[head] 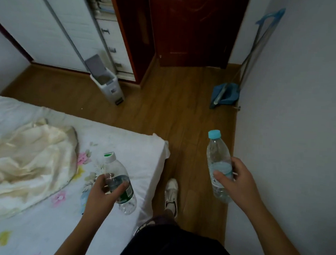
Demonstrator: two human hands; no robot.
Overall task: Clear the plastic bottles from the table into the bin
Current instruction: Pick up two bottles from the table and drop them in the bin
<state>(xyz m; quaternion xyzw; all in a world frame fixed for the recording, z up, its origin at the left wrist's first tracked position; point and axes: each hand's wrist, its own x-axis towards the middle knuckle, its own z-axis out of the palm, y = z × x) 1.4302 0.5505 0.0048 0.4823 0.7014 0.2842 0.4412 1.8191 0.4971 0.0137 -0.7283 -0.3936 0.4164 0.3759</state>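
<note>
Left hand grips a green-labelled bottle over the bed corner, right hand a blue-capped bottle. The bin stands lid-up across open floor.

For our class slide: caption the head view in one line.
Left hand grips a green-labelled bottle, right hand a blue-capped bottle; the bin stands ahead.

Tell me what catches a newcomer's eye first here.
Two plastic bottles, one in each hand: the left hand grips a green-labelled bottle over the bed corner, the right hand holds a blue-capped bottle above the wooden floor. Ahead, a white bin stands open by the wardrobe.
</note>
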